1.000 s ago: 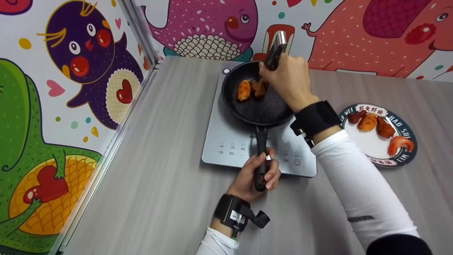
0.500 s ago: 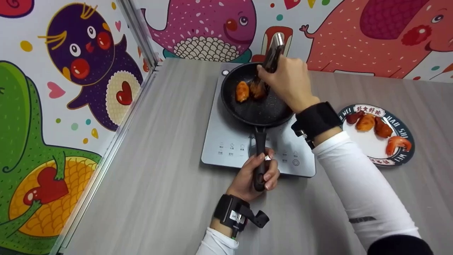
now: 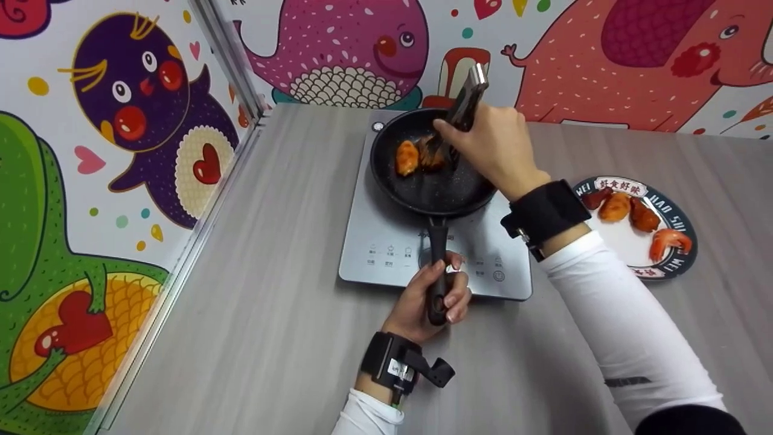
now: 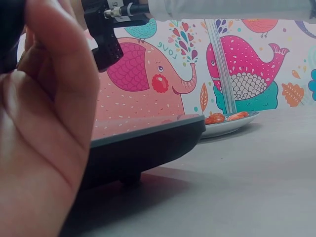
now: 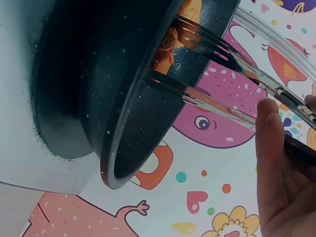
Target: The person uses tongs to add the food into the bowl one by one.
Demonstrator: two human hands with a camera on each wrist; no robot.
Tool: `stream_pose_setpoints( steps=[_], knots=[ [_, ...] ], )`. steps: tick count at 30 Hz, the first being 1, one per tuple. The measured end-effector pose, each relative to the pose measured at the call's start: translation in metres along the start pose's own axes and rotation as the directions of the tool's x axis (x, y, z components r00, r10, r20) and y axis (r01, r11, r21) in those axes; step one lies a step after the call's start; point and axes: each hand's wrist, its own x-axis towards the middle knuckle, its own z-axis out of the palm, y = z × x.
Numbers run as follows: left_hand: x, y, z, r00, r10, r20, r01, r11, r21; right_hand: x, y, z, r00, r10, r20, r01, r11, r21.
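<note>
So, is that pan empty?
Not empty: an orange food piece and, between the tongs, a darker piece show inside the pan.

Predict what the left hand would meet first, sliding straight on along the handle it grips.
Probably the near wall of the frying pan: the left hand points along the handle towards it. Height above the cooktop is unclear.

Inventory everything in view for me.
Woodgrain table: 1, grey, underneath
Flat cooktop: 1, silver, on table
Round frying pan: 1, black, on cooktop
Glossy food pieces: 2, orange and brown, in pan
Metal tongs: 1, silver and black, tips in pan
Shallow plate: 1, white, dark rim, beside cooktop
Plated food: 4 pieces, orange to reddish, on plate
Cartoon walls: 2, multicoloured, behind and left
Straps: 2, black, on wrists
Sleeves: 2, white, on forearms
Left grip: 1, bare, holding pan
Right grip: 1, bare, holding tongs
</note>
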Motion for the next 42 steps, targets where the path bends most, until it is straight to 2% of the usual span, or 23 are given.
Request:
stream_pose_setpoints(
  steps=[11,19,27,42],
  knots=[
    [0.0,0.001,0.002,1.0,0.002,-0.005,-0.001,1.0,0.009,-0.014,-0.001,-0.005,0.999,-0.051,-0.002,0.051,0.998,-0.021],
    [0.002,0.002,0.005,1.0,0.014,0.015,-0.014,1.0,0.006,-0.027,0.001,-0.011,0.999,-0.039,-0.024,0.037,0.996,-0.075],
    [0.0,0.001,0.001,1.0,0.012,0.014,-0.012,1.0,0.001,-0.045,0.005,-0.013,0.997,-0.044,-0.056,0.038,0.994,-0.106],
    [0.0,0.0,-0.002,0.999,0.016,0.045,-0.015,1.0,-0.023,-0.077,0.015,-0.022,0.989,-0.065,-0.132,0.065,0.998,-0.009]
  ],
)
